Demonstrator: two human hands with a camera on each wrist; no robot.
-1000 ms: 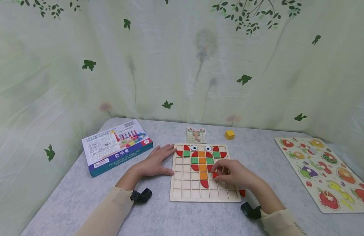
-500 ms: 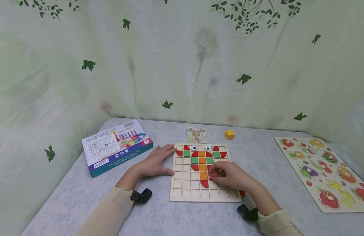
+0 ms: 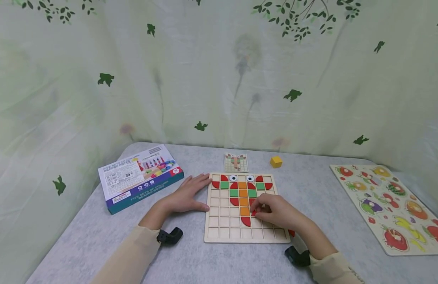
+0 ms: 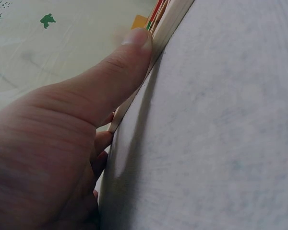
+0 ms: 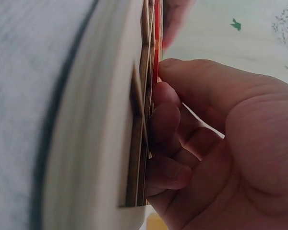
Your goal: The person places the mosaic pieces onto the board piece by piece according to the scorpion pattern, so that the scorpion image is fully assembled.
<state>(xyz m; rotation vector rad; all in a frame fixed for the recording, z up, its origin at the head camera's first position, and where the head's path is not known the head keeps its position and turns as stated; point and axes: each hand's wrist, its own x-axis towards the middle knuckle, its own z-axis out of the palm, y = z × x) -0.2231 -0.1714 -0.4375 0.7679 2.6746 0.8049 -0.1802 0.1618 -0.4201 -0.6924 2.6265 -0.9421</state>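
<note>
A wooden grid board (image 3: pixel 222 232) lies on the table with red, green and orange pieces and two eye pieces set in its cells. My left hand (image 3: pixel 188 196) rests at the board's left edge, fingers straight and thumb against the side. In the left wrist view that thumb (image 4: pixel 120 67) touches the board's rim. Over the board's right half, my right hand (image 3: pixel 277 209) pinches a small red piece (image 3: pixel 253 213) beside the orange column. Fingers hide much of this piece. Another red piece (image 3: pixel 291 232) lies by the board's right edge, partly covered by the wrist.
A small pattern card (image 3: pixel 236 163) lies behind the board, with a yellow cube (image 3: pixel 276 161) to its right. At the left is a beaded-column box (image 3: pixel 140 177). A fruit puzzle board (image 3: pixel 392 213) lies at the right. A leaf-print curtain (image 3: pixel 219 79) hangs behind.
My right hand has shifted slightly left with the red piece, which now sits lower beside the orange column. The left hand has stayed in place.
</note>
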